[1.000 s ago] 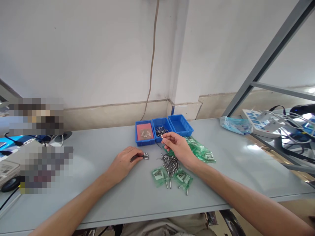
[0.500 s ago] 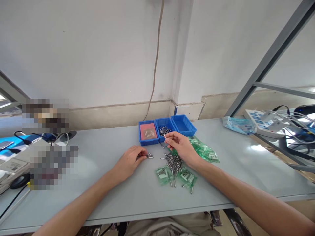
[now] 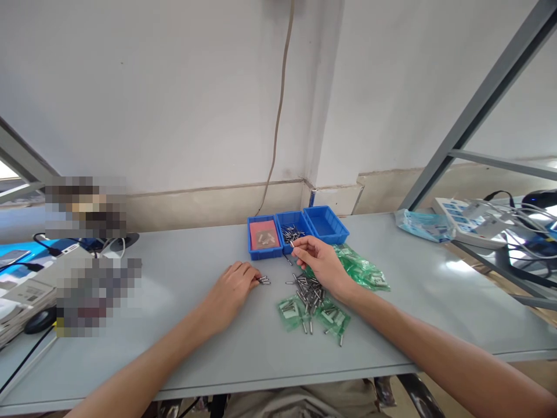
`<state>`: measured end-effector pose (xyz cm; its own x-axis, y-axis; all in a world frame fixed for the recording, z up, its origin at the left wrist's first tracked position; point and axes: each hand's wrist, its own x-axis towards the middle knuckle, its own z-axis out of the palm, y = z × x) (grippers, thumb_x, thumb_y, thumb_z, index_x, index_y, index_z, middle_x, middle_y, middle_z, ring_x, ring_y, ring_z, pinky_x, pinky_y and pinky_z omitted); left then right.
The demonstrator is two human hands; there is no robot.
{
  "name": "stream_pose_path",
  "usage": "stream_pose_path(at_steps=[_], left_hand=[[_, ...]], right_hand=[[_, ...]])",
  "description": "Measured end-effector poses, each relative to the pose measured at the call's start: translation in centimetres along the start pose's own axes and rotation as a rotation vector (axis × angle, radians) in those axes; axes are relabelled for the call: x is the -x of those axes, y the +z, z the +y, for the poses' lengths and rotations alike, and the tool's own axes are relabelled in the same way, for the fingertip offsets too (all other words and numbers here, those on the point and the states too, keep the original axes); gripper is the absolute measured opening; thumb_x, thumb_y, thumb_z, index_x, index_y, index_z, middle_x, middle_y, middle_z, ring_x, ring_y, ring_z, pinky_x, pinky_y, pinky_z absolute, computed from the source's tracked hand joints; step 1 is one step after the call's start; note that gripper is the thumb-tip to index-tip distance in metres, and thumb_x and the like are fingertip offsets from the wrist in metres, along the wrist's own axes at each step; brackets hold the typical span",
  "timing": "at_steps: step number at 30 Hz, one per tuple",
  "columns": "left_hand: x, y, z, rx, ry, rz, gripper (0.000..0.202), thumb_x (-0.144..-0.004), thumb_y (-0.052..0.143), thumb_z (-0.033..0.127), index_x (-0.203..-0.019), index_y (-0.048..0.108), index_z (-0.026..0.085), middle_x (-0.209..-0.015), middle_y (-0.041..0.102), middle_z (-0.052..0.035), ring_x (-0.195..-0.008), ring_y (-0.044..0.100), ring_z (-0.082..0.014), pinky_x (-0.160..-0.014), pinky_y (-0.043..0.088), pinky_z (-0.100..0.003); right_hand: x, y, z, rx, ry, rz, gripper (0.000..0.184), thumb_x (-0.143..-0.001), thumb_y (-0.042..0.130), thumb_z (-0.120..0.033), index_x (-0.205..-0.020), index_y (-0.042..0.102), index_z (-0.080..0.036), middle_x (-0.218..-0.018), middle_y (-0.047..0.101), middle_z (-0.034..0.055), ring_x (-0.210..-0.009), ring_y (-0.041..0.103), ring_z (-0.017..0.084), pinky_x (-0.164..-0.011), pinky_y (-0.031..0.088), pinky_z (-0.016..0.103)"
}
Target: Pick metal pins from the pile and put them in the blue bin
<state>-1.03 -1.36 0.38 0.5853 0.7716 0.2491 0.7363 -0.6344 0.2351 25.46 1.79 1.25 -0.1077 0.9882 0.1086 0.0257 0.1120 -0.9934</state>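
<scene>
My right hand is raised a little above the grey table and pinches one small metal pin between thumb and fingers, close to the middle blue bin. My left hand rests on the table with its fingers curled, the fingertips touching a few metal pins. A loose heap of metal pins lies between the hands, partly on small green bags.
Three blue bins stand in a row by the wall: the left bin has a red lining, the right bin looks bare. More green bags lie to the right. A power strip and cables sit far right, devices at left.
Both hands stay nearly as they were; the right hand still holds its pin by the middle bin. The view has shifted slightly to the left.
</scene>
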Motion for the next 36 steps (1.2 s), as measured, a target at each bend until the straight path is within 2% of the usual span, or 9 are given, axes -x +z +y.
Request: stream_pose_path(at_steps=[5, 13, 21, 36], left_hand=[[0.1, -0.1, 0.3, -0.119, 0.047, 0.03, 0.03, -0.113, 0.038, 0.029, -0.105, 0.065, 0.017, -0.102, 0.067, -0.008, -0.095, 0.059, -0.0249, -0.083, 0.049, -0.039], [0.2, 0.3, -0.1, -0.093, 0.045, 0.079, 0.034, -0.114, 0.035, 0.034, -0.103, 0.064, 0.018, -0.102, 0.066, -0.0078, -0.093, 0.058, -0.0232, -0.082, 0.05, -0.037], [0.0, 0.4, -0.6, -0.12, 0.092, 0.005, 0.031, -0.114, 0.032, 0.03, -0.105, 0.059, 0.017, -0.109, 0.065, -0.0091, -0.095, 0.057, -0.0243, -0.082, 0.044, -0.036], [0.0, -0.3, -1.1, -0.099, 0.084, -0.028, 0.029, -0.114, 0.035, 0.033, -0.107, 0.058, 0.017, -0.109, 0.064, -0.0085, -0.096, 0.055, -0.0241, -0.083, 0.044, -0.037]], right_hand=[[0.0, -0.2, -0.2, 0.011, -0.003, 0.004, 0.032, -0.085, 0.076, -0.048, -0.102, 0.07, -0.021, -0.087, 0.069, 0.0037, -0.071, 0.062, 0.017, -0.065, 0.052, 0.032], [0.0, -0.1, -0.1, -0.027, 0.013, 0.0, 0.033, -0.084, 0.078, -0.049, -0.1, 0.07, -0.021, -0.087, 0.07, 0.0033, -0.071, 0.061, 0.016, -0.066, 0.051, 0.031], [0.1, -0.2, -0.4, -0.203, 0.056, -0.053, 0.035, -0.085, 0.079, -0.052, -0.096, 0.068, -0.02, -0.083, 0.064, 0.0006, -0.069, 0.055, 0.013, -0.062, 0.045, 0.027], [0.0, -0.3, 0.0, -0.167, 0.065, -0.037, 0.038, -0.084, 0.079, -0.055, -0.096, 0.067, -0.02, -0.082, 0.063, 0.0005, -0.07, 0.055, 0.013, -0.063, 0.045, 0.028]])
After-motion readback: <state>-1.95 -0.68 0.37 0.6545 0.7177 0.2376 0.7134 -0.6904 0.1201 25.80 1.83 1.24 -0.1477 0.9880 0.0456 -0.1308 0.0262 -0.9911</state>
